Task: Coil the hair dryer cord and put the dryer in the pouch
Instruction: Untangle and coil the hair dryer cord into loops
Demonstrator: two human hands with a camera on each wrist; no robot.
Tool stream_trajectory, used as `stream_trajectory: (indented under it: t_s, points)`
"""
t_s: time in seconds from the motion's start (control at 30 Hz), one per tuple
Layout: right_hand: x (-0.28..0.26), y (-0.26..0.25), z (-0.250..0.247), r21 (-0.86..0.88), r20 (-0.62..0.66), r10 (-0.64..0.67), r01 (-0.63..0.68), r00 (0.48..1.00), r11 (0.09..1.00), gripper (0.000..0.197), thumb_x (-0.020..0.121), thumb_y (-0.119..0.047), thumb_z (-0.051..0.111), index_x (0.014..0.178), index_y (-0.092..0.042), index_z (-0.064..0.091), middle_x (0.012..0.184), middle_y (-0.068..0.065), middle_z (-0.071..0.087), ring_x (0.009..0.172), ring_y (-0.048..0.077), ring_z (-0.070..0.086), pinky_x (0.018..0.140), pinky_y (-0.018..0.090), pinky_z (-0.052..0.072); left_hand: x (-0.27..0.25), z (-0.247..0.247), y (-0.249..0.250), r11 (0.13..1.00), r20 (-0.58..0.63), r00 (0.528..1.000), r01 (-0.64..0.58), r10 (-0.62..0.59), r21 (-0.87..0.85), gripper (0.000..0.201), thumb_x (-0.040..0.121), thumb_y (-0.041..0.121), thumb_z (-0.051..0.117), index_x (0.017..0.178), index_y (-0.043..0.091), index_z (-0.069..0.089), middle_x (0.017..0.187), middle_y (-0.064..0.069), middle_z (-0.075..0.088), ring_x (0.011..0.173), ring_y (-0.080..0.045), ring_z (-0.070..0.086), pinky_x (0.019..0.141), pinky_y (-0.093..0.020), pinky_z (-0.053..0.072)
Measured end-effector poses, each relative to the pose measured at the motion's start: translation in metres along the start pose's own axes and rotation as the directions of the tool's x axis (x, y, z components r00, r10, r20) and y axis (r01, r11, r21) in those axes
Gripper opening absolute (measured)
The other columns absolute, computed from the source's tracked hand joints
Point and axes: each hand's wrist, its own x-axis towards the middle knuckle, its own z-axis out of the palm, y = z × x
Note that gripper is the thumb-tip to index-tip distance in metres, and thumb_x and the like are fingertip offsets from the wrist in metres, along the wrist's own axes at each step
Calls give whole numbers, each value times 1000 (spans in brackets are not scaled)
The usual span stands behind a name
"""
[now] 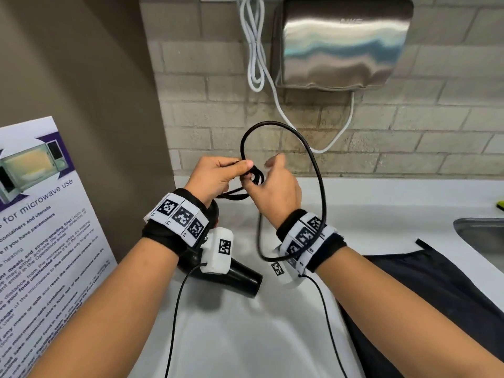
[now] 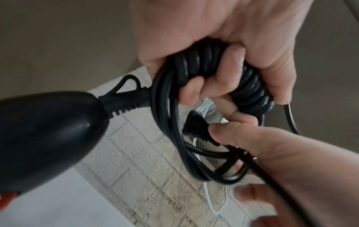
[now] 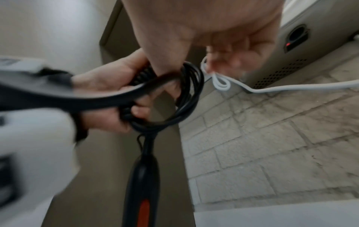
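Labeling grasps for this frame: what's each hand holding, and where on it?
Left hand grips the coiled black cord around its bundled loops. Right hand pinches the cord's plug end, threading it by the coil. The dryer hangs from the cord.

Surface: white countertop [image 1: 381, 203] | Lying on it: black pouch [image 1: 425, 301] at right, laid flat | Inset: steel sink [image 1: 482, 236] at far right | Propped at left: microwave notice [image 1: 41, 241]
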Motion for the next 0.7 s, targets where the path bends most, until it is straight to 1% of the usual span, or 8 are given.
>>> stream_trajectory:
  t_s: [0.07,0.13,0.27,0.4,0.47,0.53,0.6,0.7]
  points:
    - [12,-2,2,186,30,-4,-2,1000,982,57,75,-25,67,123,-13,38,122,11,52,114,27,51,90,35,44,0,-2,-1,1000,22,1000,0,0,13,11,84,11,63,89,4,70,59,-3,60,31,-1,22,34,-12,17]
    - [20,-3,7,241,83,-178,154,980,958,53,74,-7,58,125,-13,47,128,10,50,122,27,44,103,37,38,0,-5,0,1000,39,999,-5,4,17,14,85,10,62,94,2,69,60,-4,56,31,-2,22,34,-14,15]
    - [20,3,7,167,186,-369,341,911,925,46,77,-14,42,121,-9,53,99,12,68,99,32,60,95,43,44,4,-7,-5,999,41,999,-23,24,-32,25,86,8,60,110,14,64,56,1,58,32,-3,23,35,-16,17]
    - [15,42,-8,117,314,-515,506,797,854,40,89,-39,38,108,-9,56,80,8,64,77,28,60,78,35,44,1,-4,1,975,-19,1000,1,-5,-224,22,88,11,60,108,12,66,59,2,66,42,-7,49,41,-15,37]
    - [16,71,-13,-112,384,-352,421,854,900,36,92,-38,34,98,-11,57,86,13,64,83,31,60,74,34,44,1,-8,5,957,-90,996,1,-29,-292,20,92,11,53,110,11,61,55,6,65,32,2,45,34,-10,24]
    - [17,104,-22,-460,334,66,102,940,882,31,96,-31,33,103,-12,57,102,16,65,95,33,60,78,35,44,3,-15,1,953,-118,992,0,-38,-304,18,93,19,52,107,15,63,58,7,66,28,-1,35,38,-16,16]
    - [15,135,-28,-589,272,418,-193,867,785,32,97,-26,32,110,-10,57,113,15,62,103,32,59,83,35,45,5,-19,-3,952,-115,992,21,-58,-306,18,93,27,52,105,21,64,63,7,67,30,-2,24,42,-20,17]
    - [16,157,-19,-654,405,585,-224,703,722,31,96,-24,37,112,-5,56,119,15,60,102,31,59,81,33,45,2,-13,1,949,-98,992,41,-75,-312,26,93,23,51,114,11,61,76,1,64,29,-1,36,40,-18,17]
